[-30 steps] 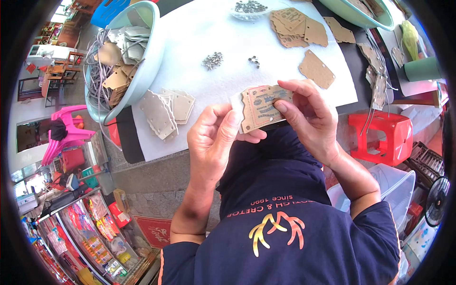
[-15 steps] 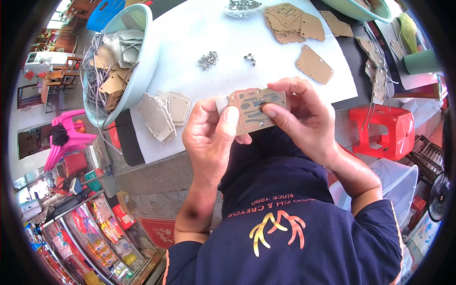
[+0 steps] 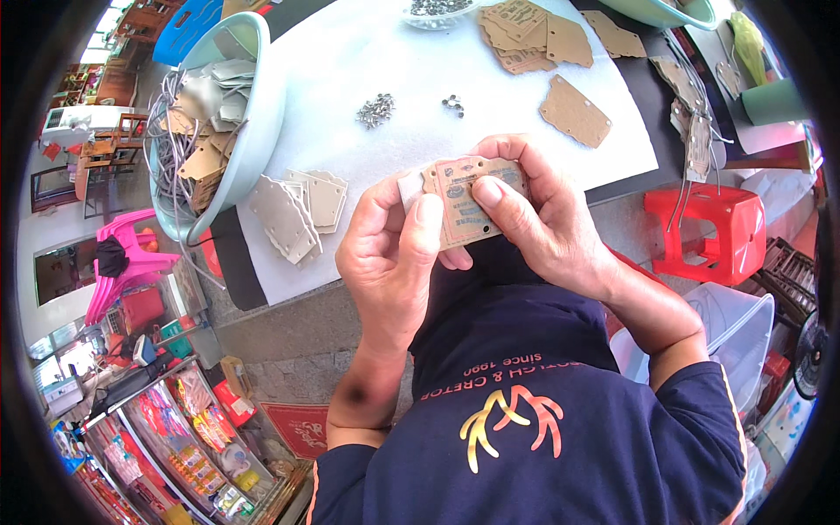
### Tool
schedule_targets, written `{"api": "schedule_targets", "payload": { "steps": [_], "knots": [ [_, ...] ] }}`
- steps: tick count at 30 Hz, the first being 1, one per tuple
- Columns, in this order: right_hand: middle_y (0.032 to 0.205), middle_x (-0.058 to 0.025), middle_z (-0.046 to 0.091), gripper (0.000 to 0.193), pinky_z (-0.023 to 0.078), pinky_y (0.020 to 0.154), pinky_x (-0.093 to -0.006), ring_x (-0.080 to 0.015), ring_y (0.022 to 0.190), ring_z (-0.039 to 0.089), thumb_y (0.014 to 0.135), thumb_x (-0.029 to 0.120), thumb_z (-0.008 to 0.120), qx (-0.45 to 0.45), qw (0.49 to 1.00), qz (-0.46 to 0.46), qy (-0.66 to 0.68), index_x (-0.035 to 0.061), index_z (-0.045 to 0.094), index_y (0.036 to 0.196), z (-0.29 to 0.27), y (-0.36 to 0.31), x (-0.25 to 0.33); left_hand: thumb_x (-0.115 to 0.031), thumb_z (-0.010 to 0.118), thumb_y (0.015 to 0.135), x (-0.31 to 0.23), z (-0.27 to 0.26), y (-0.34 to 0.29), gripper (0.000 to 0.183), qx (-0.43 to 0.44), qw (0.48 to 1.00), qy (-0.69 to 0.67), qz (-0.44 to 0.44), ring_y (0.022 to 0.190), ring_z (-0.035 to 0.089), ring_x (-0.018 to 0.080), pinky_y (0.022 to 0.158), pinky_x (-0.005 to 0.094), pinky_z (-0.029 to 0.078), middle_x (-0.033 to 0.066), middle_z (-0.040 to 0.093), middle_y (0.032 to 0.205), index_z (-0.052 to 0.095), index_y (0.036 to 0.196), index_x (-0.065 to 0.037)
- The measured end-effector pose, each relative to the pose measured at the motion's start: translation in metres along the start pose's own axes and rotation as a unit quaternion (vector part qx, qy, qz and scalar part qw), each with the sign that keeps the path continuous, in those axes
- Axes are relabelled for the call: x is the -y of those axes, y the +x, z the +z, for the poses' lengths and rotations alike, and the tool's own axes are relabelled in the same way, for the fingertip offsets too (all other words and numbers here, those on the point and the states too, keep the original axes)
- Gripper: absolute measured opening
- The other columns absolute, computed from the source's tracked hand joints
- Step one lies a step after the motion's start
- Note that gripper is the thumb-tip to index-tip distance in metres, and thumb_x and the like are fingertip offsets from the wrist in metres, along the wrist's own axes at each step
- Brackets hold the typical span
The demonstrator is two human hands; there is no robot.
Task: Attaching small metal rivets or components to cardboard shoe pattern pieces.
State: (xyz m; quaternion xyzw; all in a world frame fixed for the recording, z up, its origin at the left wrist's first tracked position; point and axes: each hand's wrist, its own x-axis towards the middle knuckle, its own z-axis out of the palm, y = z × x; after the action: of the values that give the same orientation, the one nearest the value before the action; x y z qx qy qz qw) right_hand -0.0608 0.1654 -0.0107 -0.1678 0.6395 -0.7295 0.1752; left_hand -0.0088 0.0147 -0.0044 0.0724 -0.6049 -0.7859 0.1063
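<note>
Since the earlier frame, both hands have drawn the brown cardboard tag (image 3: pixel 468 203) slightly lower and nearer the body; the tag has tilted a little. Left hand (image 3: pixel 394 262) pinches its left edge, thumb on top; right hand (image 3: pixel 534 214) clamps the right edge, thumb across the face. Tag sits just off the white table (image 3: pixel 350 79) edge, over the lap. Risk: thumbs pressing unevenly could crease or bend the card, or it slips to the floor. Small metal eyelets (image 3: pixel 376 109) at 11 o'clock lie loose and could scatter if the table is jogged.

White table (image 3: pixel 350 61): card tags (image 3: pixel 573 109), rivets (image 3: pixel 374 110), basin (image 3: pixel 254 114).
</note>
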Motion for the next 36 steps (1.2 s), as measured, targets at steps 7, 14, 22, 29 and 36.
{"api": "schedule_targets", "payload": {
  "steps": [7, 14, 22, 29, 36],
  "knots": [
    [0.097, -0.0057, 0.060, 0.029, 0.048, 0.078, -0.0245, -0.0075, 0.089, 0.055, 0.100, 0.019, 0.052, 0.019, 0.998, -0.024, 0.055, -0.0007, 0.047, 0.120, 0.001, -0.002, 0.003, -0.014, 0.046, 0.100, 0.000, 0.000, 0.002, 0.029, 0.017, 0.999, -0.015, 0.038, 0.056, 0.059, 0.0110, 0.049, 0.0212, 0.047, 0.0155, 0.067, 0.100, 0.055, 0.119, 0.007],
    [0.096, -0.0060, 0.061, 0.030, 0.048, 0.078, -0.0254, -0.0078, 0.089, 0.056, 0.099, 0.019, 0.054, 0.014, 0.997, -0.074, 0.007, -0.0003, 0.046, 0.120, 0.001, 0.000, -0.007, -0.015, 0.045, 0.101, 0.000, -0.001, 0.002, 0.030, 0.025, 0.999, 0.002, 0.043, 0.057, 0.059, 0.0107, 0.049, 0.0209, 0.047, 0.0149, 0.067, 0.101, 0.055, 0.118, 0.006],
    [0.091, -0.0070, 0.061, 0.029, 0.049, 0.072, -0.0258, -0.0085, 0.082, 0.057, 0.096, 0.014, 0.058, -0.016, 0.994, -0.091, -0.060, 0.0003, 0.046, 0.119, 0.004, 0.002, -0.012, -0.015, 0.045, 0.101, 0.002, 0.000, 0.003, 0.029, 0.010, 0.997, 0.053, 0.048, 0.061, 0.059, 0.0086, 0.051, 0.0195, 0.047, 0.0134, 0.067, 0.103, 0.055, 0.119, 0.006],
    [0.087, -0.0087, 0.062, 0.031, 0.050, 0.067, -0.0274, -0.0092, 0.075, 0.059, 0.094, 0.015, 0.060, -0.037, 0.999, -0.026, -0.031, -0.0010, 0.047, 0.117, 0.013, 0.005, -0.011, -0.014, 0.055, 0.097, 0.006, -0.003, 0.006, 0.029, -0.007, 0.999, 0.043, 0.030, 0.061, 0.057, 0.0064, 0.050, 0.0176, 0.045, 0.0104, 0.067, 0.098, 0.054, 0.119, 0.005],
    [0.087, -0.0082, 0.063, 0.029, 0.049, 0.063, -0.0268, -0.0082, 0.072, 0.057, 0.095, 0.015, 0.059, -0.053, 0.997, -0.054, 0.020, -0.0011, 0.047, 0.116, 0.024, 0.010, -0.020, -0.014, 0.057, 0.095, 0.004, 0.000, 0.004, 0.026, -0.048, 0.998, -0.040, 0.005, 0.063, 0.055, 0.0054, 0.050, 0.0180, 0.043, 0.0069, 0.066, 0.092, 0.058, 0.116, 0.002]
  ]
}}
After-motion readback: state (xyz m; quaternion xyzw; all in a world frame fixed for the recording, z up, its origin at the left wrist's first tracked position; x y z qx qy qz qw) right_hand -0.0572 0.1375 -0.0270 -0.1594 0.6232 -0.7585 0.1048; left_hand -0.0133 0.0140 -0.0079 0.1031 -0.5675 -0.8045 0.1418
